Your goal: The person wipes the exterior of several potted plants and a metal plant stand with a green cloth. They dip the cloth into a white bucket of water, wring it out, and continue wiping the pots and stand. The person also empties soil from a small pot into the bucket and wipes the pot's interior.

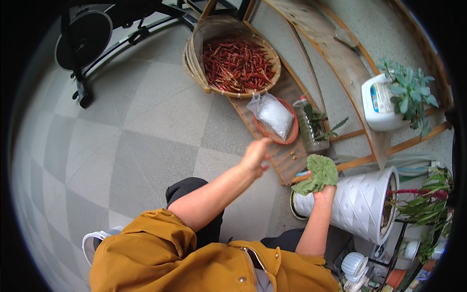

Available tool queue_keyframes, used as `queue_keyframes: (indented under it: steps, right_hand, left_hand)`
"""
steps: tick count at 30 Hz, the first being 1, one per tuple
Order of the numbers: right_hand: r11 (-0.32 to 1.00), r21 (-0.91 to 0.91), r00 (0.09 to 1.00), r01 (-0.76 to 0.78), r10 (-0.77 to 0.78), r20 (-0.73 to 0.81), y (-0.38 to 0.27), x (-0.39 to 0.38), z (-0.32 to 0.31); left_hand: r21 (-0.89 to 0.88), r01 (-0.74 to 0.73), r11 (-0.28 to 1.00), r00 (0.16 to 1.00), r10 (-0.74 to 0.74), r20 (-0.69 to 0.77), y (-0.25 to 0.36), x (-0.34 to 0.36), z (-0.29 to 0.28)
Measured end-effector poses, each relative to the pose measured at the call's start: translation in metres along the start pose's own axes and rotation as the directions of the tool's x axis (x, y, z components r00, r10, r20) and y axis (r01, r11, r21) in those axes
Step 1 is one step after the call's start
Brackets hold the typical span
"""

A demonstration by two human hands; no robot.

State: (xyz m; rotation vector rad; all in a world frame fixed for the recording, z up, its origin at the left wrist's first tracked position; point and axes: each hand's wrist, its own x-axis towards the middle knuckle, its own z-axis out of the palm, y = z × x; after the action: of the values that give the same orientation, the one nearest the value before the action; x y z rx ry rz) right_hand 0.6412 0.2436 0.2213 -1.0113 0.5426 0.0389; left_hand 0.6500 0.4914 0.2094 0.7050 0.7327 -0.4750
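My right hand [326, 193] is closed on a crumpled green cloth [318, 175], which hides most of its fingers. A small blue tip shows beside the cloth. My left hand [256, 156] reaches over the near end of a wooden slatted shelf [287, 163], its fingers apart and nothing in them. Just beyond it, a clear plastic bag of white contents [276, 117] lies in a red-orange round basket [294, 134]. A few small brown bits [293, 155] rest on the slats between my hands.
Farther along sits a woven bamboo basket [270, 87] of dried red chilies [238, 65]. Right of the bag is a clear bottle with a plant [314, 129]. A white planter [357, 202] and a jug with a succulent [382, 107] stand right. Exercise equipment [85, 41] is far left.
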Motion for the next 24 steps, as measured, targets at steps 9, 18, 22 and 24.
queue_keyframes:
  steps: [9,18,22,24]
  right_hand:
    - [-0.025,-0.653,0.601,0.757,-0.368,0.710,0.075,-0.024,0.116]
    - [-0.366,-0.637,0.615,0.679,-0.191,0.765,0.065,-0.020,0.147]
    - [-0.330,-0.675,0.661,0.660,-0.173,0.730,0.053,-0.035,0.156]
    - [-0.332,-0.656,0.607,0.678,-0.251,0.754,0.039,-0.047,0.160]
  left_hand:
    - [-0.377,0.223,0.899,0.848,0.012,0.530,-0.021,0.019,0.017]
    - [-0.470,0.088,0.878,0.877,0.155,0.454,-0.002,0.040,0.011]
    - [-0.502,0.138,0.854,0.867,0.140,0.477,-0.005,0.031,0.013]
    - [-0.548,0.178,0.817,0.802,0.202,0.562,-0.008,0.029,0.016]
